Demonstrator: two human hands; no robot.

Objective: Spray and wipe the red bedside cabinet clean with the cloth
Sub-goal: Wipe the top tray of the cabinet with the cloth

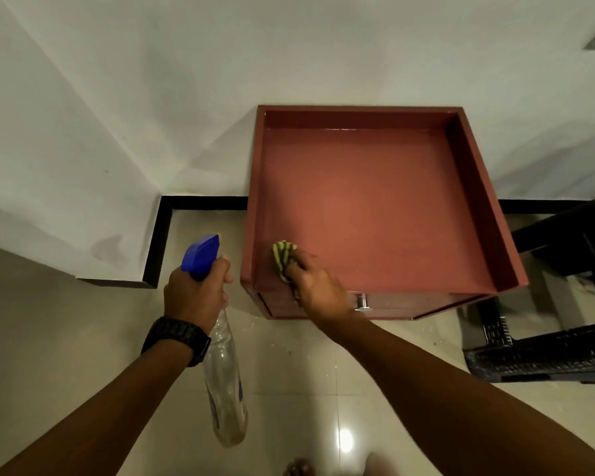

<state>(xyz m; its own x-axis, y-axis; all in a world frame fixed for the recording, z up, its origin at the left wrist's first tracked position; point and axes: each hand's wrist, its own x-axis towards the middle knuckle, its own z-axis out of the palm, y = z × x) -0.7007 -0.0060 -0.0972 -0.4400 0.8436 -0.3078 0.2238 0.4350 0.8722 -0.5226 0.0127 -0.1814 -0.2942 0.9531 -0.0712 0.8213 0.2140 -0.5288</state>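
I stand over the red wooden bedside cabinet [375, 214], which sits against the white wall [152, 97] on a glossy beige tiled floor [306, 389]. Its top is a shallow recessed tray with raised rims on the left, far and right sides, and the surface shows a faint sheen along the far edge. My right hand [318, 286] is at the near left corner of that top, fingers curled around a bunched yellow-and-green striped cloth [284, 257], pressing it down on the red surface just beside the left rim. Part of the cloth trails over the front edge beneath my palm. Below the front edge, a small round metal drawer knob [362, 302] is visible just right of my wrist. My left hand [196, 293] is held off the cabinet's left side, closed around the neck of a clear plastic spray bottle [225, 383] with a blue trigger head [201, 254]; the nozzle points away from me and the bottle body hangs down over the floor. I wear a black wristwatch [177, 338] on that wrist. A dark woven piece of furniture [547, 352] stands near the cabinet's right side.
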